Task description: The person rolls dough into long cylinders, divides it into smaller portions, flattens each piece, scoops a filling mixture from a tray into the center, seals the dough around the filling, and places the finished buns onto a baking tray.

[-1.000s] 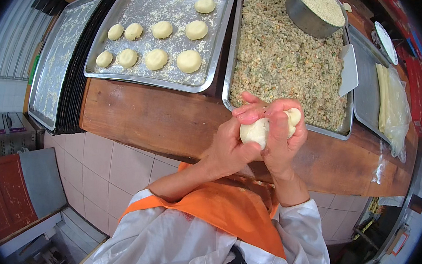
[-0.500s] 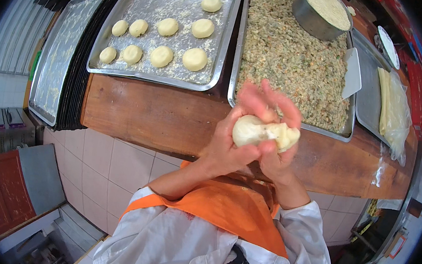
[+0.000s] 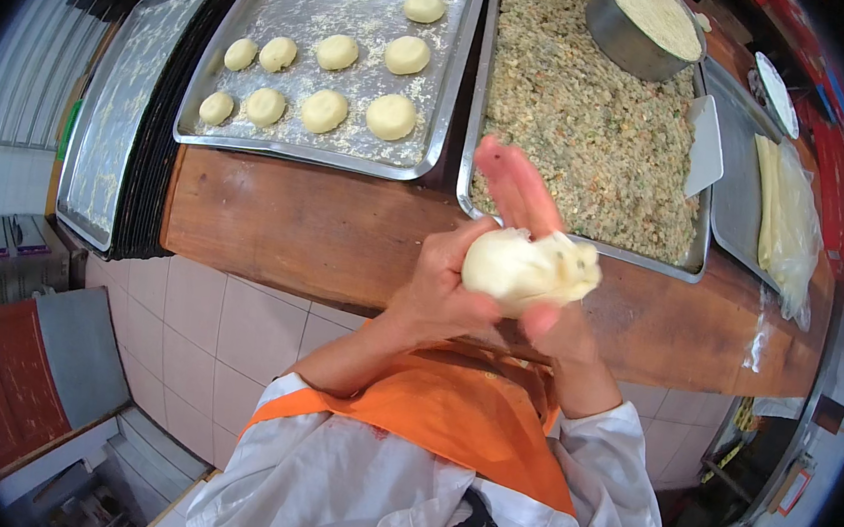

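A pale piece of dough (image 3: 517, 270), lumpy at its right end, is cupped between both hands above the wooden table's front edge. My left hand (image 3: 441, 280) curls round its left side, thumb underneath. My right hand (image 3: 564, 336) holds it from the right, thumb against the lower side and pink fingertips stretched up beyond it. Just behind lies a metal tray of chopped filling (image 3: 468, 147), with a metal pan of pale crumbs (image 3: 621, 50) and a white scraper (image 3: 703, 148) on it. Beside it, another tray (image 3: 301, 155) bears several flattened dough rounds dusted with crumbs.
The wooden table (image 3: 236, 212) stretches across in front of me. At its left stands a stack of trays (image 3: 157, 140). On the right are another metal tray (image 3: 731, 225), a clear plastic bag (image 3: 796, 236) and a white plate (image 3: 774, 89). Floor tiles (image 3: 256, 329) show below.
Over the last second the right fingers have uncurled from the dough and stretched upward. The dough has shifted slightly left and turned, exposing more of its surface between the hands.
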Available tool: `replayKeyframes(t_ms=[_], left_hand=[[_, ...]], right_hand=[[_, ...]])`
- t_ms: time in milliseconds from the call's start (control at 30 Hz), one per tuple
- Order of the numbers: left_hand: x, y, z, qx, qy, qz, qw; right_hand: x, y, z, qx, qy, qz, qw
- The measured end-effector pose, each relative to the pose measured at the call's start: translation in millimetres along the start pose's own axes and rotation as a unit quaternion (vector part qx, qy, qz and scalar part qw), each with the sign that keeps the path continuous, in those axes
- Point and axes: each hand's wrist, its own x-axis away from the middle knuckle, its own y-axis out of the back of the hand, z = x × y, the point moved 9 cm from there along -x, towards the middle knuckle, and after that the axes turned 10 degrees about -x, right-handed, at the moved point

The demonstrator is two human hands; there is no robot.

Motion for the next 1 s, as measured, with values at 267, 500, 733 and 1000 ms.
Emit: replayKeyframes(t_ms=[267,500,733,1000], left_hand=[[1,-10,-7,0.051,-0.141,-0.033,0.988],[8,-6,2,-0.103,-0.043,0.073,0.991],[5,3,-38,-0.127,-0.217,-0.100,0.963],[12,1,1,-0.093,-0.179,0.010,0.979]], right_hand=[[-3,1,-6,-0.054,-0.027,0.035,0.998],[-9,-8,-5,-0.025,-0.067,0.009,0.997],[-5,-1,-12,-0.074,-0.085,0.029,0.993],[-1,-9,-13,-0.061,-0.096,0.020,0.993]])
